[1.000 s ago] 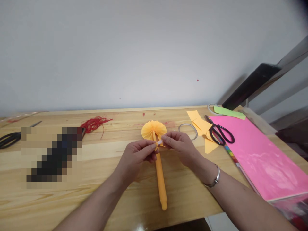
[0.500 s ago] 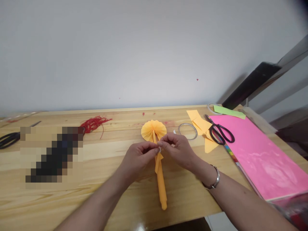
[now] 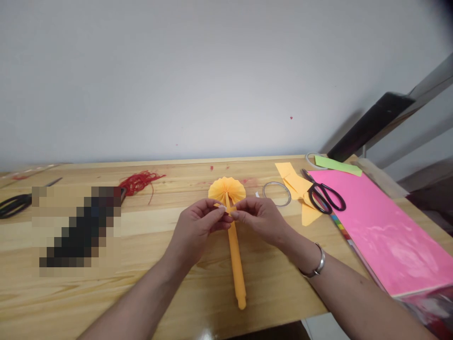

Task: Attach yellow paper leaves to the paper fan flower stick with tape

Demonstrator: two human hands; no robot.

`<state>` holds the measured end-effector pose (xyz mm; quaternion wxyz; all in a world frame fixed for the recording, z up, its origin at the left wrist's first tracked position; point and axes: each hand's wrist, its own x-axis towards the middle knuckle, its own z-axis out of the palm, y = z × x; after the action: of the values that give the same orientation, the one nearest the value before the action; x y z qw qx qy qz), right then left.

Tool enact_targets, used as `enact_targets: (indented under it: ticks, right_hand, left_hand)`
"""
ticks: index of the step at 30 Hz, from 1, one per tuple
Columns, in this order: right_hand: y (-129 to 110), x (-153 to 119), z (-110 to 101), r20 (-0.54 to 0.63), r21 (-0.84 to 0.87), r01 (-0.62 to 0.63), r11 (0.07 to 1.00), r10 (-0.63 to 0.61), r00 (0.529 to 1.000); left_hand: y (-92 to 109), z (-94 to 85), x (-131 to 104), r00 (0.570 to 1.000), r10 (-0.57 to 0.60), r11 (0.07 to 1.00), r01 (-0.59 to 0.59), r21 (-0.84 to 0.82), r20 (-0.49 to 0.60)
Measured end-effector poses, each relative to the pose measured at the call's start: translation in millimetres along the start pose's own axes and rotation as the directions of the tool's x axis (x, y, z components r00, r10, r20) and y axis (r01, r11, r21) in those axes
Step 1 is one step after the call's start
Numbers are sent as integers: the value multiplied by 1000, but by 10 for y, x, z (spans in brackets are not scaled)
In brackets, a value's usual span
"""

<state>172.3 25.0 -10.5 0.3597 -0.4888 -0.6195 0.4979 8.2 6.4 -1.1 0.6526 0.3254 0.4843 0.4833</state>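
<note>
Orange paper is the material in hand: a small folded strip [image 3: 229, 210] sits between the left hand [image 3: 198, 221] and the right hand [image 3: 261, 218] at the centre of the frame. Each grip is a closed pinch of thumb and forefinger with the strip apparently in it, though the fingertips hide much of it. Just behind is a pleated fan [image 3: 226, 187], and an orange stick [image 3: 237, 264] runs from it toward the bottom of the frame, lying on the table.

So narrow a strip could tear or crease if the two pinches pulled unevenly, or slip out if one slackened. A knuckle pressing on the fan could flatten its pleats; a nudge could roll the stick, which nothing visibly steadies.

The pale wooden table [image 3: 148, 297] has red stains near its back edge, under a plain grey wall [image 3: 198, 80]. Red thread [image 3: 139, 183] is heaped at centre left; scissors [image 3: 324, 194] rest across orange offcuts [image 3: 292, 178] and pink paper [image 3: 382, 231] at right.
</note>
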Motion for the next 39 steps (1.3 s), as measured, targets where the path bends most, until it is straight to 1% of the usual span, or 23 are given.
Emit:
enact_targets:
  ticks: [5,10,14,16,20,22,23,24,26,27,28,29,30,32,34,36,39]
  right_hand:
    - [-1,10,-49,-36,-60,49,997,-51,998]
    - [9,17,-108,-81,-155,116,981,-130,988]
    - [6,21,-128,-110,-208,165,964,-191,975]
    - [5,25,-128,-122,-225,185,957,-216,969]
    - [17,33,-123,-127,-264,204,943,-244,961]
    - [16,29,-123,-150,-300,223,928,-277,949]
    - [10,21,-123,-180,-336,249,908,-322,929]
    - [0,9,-121,-219,-384,289,877,-390,894]
    - [-30,-30,-108,-276,-485,382,787,-552,787]
    - [-47,-55,-95,-276,-514,423,747,-610,742]
    - [-60,-80,-77,-256,-512,458,727,-638,726]
    - [-70,-103,-55,-221,-482,479,734,-631,743]
    - [-75,-122,-30,-179,-435,481,761,-597,782]
    - [-69,-141,19,-91,-332,430,839,-482,871]
    - [-54,-135,53,-27,-255,364,896,-383,923]
    - [-46,-118,64,-1,-222,323,920,-331,944]
    - [-55,-101,54,5,-233,294,927,-302,953]
  left_hand:
    - [4,-14,-2,1000,-5,998,5,65,-1]
    - [21,-8,-7,1000,-22,983,26,179,-22]
    - [47,11,-13,999,-47,965,46,257,-3]
    - [54,12,-10,998,-60,963,54,266,16]
    - [41,-13,5,995,-85,972,71,224,53]
    - [29,-27,8,996,-73,976,60,210,58]
    - [24,-29,8,997,-57,977,44,211,53]
    - [22,-26,5,999,-35,976,25,215,40]
    - [27,-7,-8,1000,19,970,-17,241,-6]
    - [33,9,-18,998,47,964,-37,264,-34]
    - [40,27,-29,995,75,955,-54,293,-59]
    - [48,47,-41,991,104,943,-73,325,-80]
    - [56,65,-54,986,136,928,-94,359,-94]
    - [64,95,-77,975,199,893,-140,427,-96]
    - [57,108,-95,963,259,852,-192,486,-74]
    - [34,104,-104,953,301,812,-233,535,-41]
    - [-15,82,-105,938,348,760,-286,583,6]
